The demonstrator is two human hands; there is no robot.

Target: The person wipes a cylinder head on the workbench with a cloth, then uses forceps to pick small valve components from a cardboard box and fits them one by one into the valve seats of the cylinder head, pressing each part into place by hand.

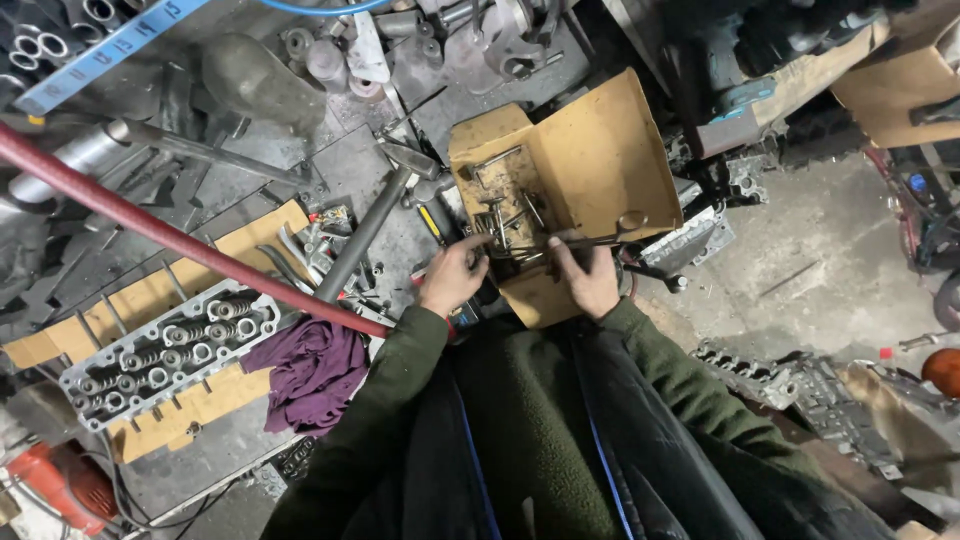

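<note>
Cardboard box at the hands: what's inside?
Inside the cardboard box lies a pile of long metal engine valves. Left hand and right hand reach in, covering the lower part.

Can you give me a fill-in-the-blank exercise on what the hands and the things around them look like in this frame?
1. Both hands, the left hand and the right hand, reach into an open ____ box that holds long metal valves.
2. The cloth lying beside the cylinder head is ____ in colour.
3. A long ____ hose runs diagonally across the bench above the cylinder head.
4. The person's sleeves are dark ____.

Missing words: cardboard; purple; red; green
</note>
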